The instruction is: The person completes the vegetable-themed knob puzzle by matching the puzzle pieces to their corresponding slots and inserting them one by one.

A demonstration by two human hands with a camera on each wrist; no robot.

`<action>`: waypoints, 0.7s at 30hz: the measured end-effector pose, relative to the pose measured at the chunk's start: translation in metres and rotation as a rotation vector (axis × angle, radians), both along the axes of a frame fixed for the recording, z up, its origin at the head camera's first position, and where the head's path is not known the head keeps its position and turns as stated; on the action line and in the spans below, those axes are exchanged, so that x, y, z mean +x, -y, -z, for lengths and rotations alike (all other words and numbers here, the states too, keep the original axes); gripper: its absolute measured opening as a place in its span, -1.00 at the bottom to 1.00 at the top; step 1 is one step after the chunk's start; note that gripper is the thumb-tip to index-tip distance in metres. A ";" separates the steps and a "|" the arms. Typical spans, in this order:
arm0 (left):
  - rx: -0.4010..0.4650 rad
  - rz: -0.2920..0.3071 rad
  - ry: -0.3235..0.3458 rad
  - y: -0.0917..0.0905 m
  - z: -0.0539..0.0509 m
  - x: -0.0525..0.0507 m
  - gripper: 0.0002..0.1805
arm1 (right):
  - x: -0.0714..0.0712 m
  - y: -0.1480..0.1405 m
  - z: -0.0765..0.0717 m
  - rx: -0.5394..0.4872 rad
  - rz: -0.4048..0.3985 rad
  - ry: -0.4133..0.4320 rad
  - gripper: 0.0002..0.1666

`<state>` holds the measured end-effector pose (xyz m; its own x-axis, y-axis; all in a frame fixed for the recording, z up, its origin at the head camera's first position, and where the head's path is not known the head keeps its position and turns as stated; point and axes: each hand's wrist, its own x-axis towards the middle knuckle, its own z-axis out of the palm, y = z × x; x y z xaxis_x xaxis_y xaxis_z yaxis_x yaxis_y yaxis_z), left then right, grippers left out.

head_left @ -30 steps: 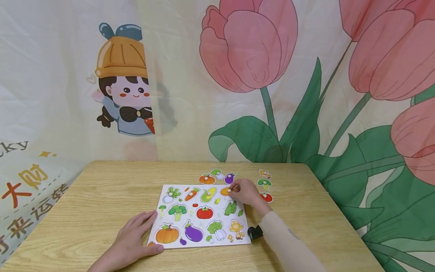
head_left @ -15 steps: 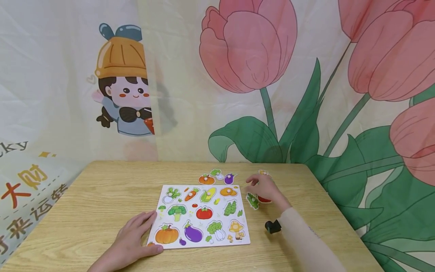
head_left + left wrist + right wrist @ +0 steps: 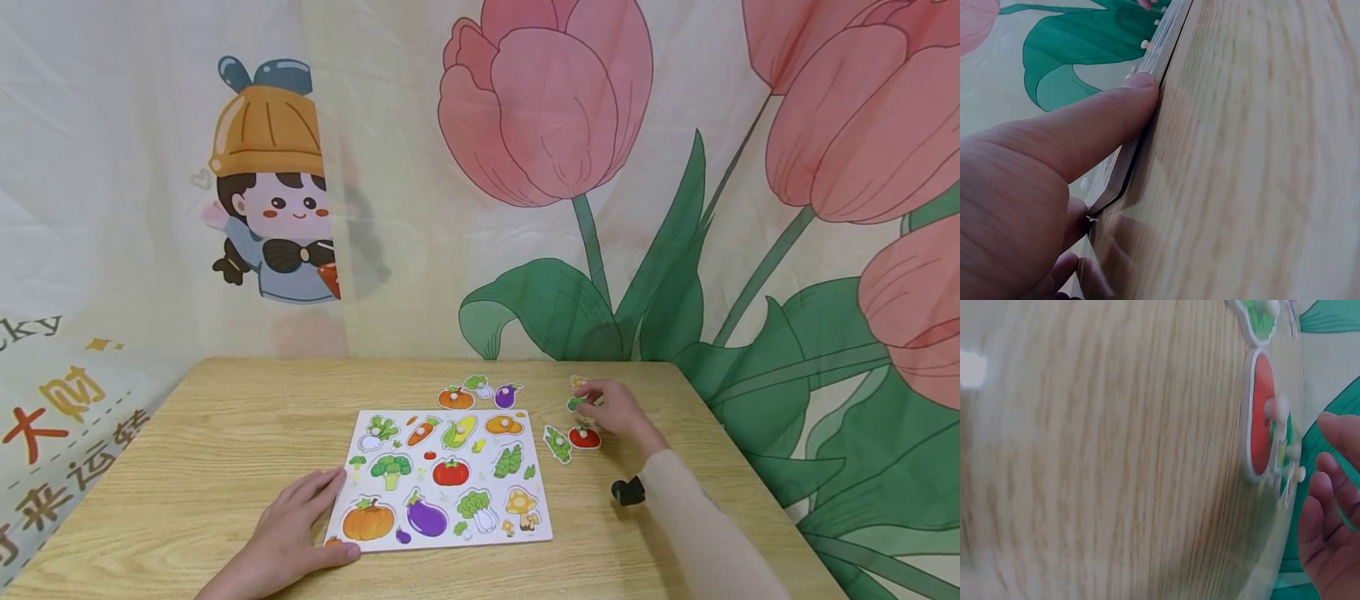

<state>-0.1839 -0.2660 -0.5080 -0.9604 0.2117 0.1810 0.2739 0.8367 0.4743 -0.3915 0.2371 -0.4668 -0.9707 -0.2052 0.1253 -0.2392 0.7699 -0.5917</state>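
A white vegetable puzzle board lies on the wooden table. My left hand rests at its near-left corner, the thumb straight against the near edge and the fingers along the left side. Over the broccoli piece, my right hand hovers with fingers loosely bent. In the right wrist view the fingers hold nothing, and the broccoli's knob stands apart from them. Close by lie a tomato piece, a green pea-pod-like piece and the partly hidden mushroom piece.
Behind the board lie a pumpkin piece, a cabbage piece and an eggplant piece. Several knobbed pieces, such as the carrot, sit in the board's top row. A printed curtain hangs behind the table.
My right hand has left the orange piece in the board's top-right slot and moved right, past the pea-pod-like piece, to the broccoli. The left hand has stayed in place.
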 end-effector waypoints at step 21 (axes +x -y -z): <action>-0.006 0.002 0.018 0.002 0.004 -0.003 0.19 | -0.007 -0.006 0.006 0.063 0.066 0.050 -0.79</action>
<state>-0.1873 -0.2685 -0.5123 -0.9630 0.2151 0.1623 0.2673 0.8391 0.4737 -0.3987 0.2427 -0.4728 -0.9870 -0.1468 0.0650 -0.1581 0.8188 -0.5519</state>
